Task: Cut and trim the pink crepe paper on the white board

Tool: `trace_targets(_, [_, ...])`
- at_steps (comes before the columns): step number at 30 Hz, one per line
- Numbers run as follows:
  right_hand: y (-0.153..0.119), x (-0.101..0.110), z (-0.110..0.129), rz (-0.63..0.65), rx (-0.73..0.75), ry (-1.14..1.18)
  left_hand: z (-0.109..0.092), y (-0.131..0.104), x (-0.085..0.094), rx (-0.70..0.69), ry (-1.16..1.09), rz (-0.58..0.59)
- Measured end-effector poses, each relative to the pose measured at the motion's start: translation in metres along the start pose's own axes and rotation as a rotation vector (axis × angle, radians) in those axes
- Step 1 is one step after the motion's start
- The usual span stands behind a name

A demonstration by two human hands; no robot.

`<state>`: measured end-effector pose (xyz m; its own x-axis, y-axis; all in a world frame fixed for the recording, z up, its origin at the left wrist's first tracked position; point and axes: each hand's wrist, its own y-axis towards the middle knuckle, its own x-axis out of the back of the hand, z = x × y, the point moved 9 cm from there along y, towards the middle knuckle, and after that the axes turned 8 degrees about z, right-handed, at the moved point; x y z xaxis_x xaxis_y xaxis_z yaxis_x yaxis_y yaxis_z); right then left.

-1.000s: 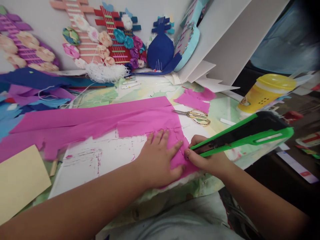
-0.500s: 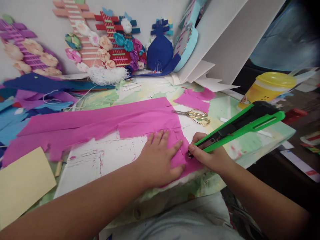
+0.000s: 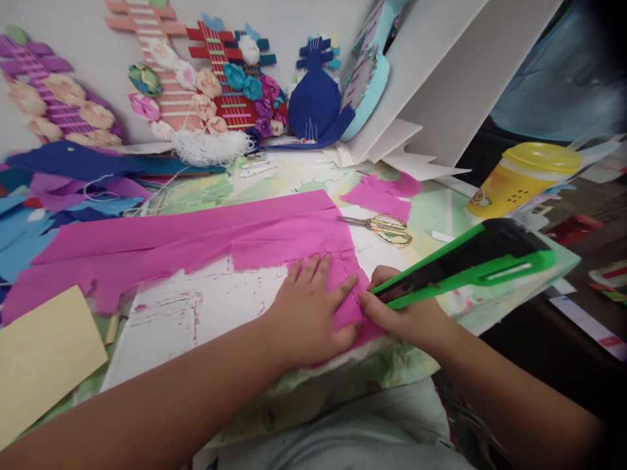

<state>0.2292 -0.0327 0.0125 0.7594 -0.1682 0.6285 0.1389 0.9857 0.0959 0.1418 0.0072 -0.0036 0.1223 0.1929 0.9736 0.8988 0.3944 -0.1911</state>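
While left hand [image 3: 308, 316] lies flat, open on paper [image 3: 196, 241], right hand [image 3: 406, 313] grips cutter [image 3: 465, 264]; a slip could nick the fingers [image 3: 349, 285].

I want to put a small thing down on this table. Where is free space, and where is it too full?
One bare patch is on the white board, between the pink paper and the left hand. Another lies right of the scissors, toward the yellow cup. The left edge and back wall are crowded with paper scraps and crafts. The right hand grips the green cutter.
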Motion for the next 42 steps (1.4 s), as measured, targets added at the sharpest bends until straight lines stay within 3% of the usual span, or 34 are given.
trace_targets(8, [-0.0006,0.0085,-0.0034,-0.047,0.011,0.149,0.0006,-0.0004,-0.0009,0.000,-0.007,-0.004])
trace_targets(18, [-0.0009,0.0058,-0.0074,0.011,0.028,0.238,0.0012,0.0005,-0.0006,0.003,0.013,-0.015])
trace_targets(42, [-0.0012,0.0016,0.0025,0.009,0.041,0.085,-0.0008,0.0002,-0.0015,0.002,0.035,-0.009])
